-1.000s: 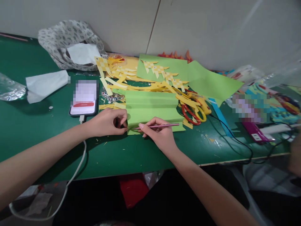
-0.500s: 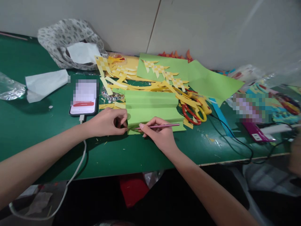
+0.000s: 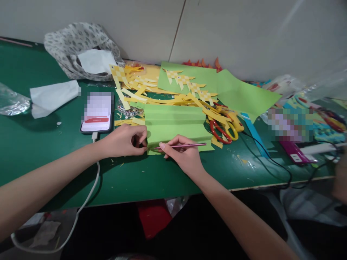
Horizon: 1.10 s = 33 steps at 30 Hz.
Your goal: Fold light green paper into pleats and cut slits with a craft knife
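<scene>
A folded light-green paper sheet (image 3: 173, 124) lies on the green table (image 3: 40, 144) in front of me. My left hand (image 3: 124, 141) is closed and pinches the sheet's near left corner. My right hand (image 3: 184, 155) is closed round a thin pink pencil (image 3: 187, 145), which lies almost flat along the sheet's near edge with its tip pointing left toward my left hand.
A phone (image 3: 97, 112) on a white cable (image 3: 89, 195) lies left of the sheet. Red-and-yellow scissors (image 3: 223, 128) and yellow woven strips (image 3: 189, 88) sit behind and right. White tissue (image 3: 52, 96), a patterned bag (image 3: 78, 47), more green paper (image 3: 244, 94) and black cords (image 3: 271, 162) surround them.
</scene>
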### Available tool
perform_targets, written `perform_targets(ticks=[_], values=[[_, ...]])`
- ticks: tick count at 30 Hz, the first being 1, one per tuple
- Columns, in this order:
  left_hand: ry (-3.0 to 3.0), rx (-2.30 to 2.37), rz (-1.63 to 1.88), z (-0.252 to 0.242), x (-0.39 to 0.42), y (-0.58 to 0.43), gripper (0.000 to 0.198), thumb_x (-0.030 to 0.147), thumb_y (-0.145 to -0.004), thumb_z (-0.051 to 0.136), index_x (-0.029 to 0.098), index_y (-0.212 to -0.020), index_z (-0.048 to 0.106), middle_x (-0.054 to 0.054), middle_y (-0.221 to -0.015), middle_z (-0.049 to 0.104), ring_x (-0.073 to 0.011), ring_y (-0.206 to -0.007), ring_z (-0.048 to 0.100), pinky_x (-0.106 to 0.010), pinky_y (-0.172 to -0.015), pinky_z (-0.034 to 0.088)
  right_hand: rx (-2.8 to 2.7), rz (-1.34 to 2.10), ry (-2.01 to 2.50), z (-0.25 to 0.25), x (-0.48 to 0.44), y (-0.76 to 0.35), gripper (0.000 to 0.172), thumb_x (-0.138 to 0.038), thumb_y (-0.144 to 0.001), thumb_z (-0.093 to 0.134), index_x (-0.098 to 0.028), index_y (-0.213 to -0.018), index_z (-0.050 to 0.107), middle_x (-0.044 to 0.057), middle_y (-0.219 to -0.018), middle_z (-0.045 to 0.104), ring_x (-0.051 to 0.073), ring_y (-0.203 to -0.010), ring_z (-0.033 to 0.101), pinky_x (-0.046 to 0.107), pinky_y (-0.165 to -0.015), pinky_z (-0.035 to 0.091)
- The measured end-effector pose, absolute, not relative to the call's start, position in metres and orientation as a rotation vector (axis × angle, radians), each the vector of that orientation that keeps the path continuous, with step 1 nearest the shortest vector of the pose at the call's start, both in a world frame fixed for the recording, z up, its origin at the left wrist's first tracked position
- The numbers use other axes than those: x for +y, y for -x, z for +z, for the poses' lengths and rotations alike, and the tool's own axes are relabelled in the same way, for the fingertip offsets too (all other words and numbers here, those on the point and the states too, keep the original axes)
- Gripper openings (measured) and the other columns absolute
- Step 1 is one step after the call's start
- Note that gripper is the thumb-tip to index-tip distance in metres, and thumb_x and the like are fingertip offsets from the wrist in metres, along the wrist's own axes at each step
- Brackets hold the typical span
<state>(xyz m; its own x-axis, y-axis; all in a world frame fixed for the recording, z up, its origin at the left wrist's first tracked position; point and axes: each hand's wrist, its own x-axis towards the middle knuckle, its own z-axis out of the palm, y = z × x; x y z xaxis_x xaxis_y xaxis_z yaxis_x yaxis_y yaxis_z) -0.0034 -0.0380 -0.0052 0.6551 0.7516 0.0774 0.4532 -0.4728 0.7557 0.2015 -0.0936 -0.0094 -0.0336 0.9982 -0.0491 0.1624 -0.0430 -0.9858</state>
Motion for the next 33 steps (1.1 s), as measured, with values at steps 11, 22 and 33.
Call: perform_targets(ticks=[11,22,33], values=[[-2.128,0.934,0.524,-0.004,-0.039,0.004,0.021,0.014,-0.064,0.061,0.02,-0.065,0.041,0.008,-0.061,0.059,-0.0079,-0.057,0.061,-0.015,-0.05,0.042,-1.319,1.19,1.364,-0.01,-0.094,-0.202,0.026,-0.037,-0.07,0.074,-0.019,-0.063,0.057,-0.002,-0.052,0.062,0.014,-0.053,0.065,0.025,-0.053,0.05],[-2.154,0.932,0.519,-0.006,-0.039,0.004,0.021,0.016,-0.066,0.062,0.019,-0.065,0.041,0.009,-0.06,0.059,-0.0073,-0.056,0.06,-0.014,-0.051,0.042,-1.267,1.173,1.391,-0.01,-0.095,-0.213,0.026,-0.036,-0.069,0.075,-0.019,-0.063,0.057,-0.001,-0.056,0.065,0.014,-0.054,0.065,0.024,-0.052,0.05],[-2.194,0.937,0.519,-0.009,-0.038,0.005,0.023,0.016,-0.066,0.063,0.02,-0.066,0.04,0.008,-0.06,0.057,-0.0057,-0.05,0.054,-0.014,-0.046,0.037,-1.256,1.116,1.437,-0.008,-0.096,-0.233,0.027,-0.037,-0.069,0.075,-0.02,-0.063,0.055,-0.002,-0.052,0.063,0.017,-0.059,0.067,0.028,-0.057,0.052]])
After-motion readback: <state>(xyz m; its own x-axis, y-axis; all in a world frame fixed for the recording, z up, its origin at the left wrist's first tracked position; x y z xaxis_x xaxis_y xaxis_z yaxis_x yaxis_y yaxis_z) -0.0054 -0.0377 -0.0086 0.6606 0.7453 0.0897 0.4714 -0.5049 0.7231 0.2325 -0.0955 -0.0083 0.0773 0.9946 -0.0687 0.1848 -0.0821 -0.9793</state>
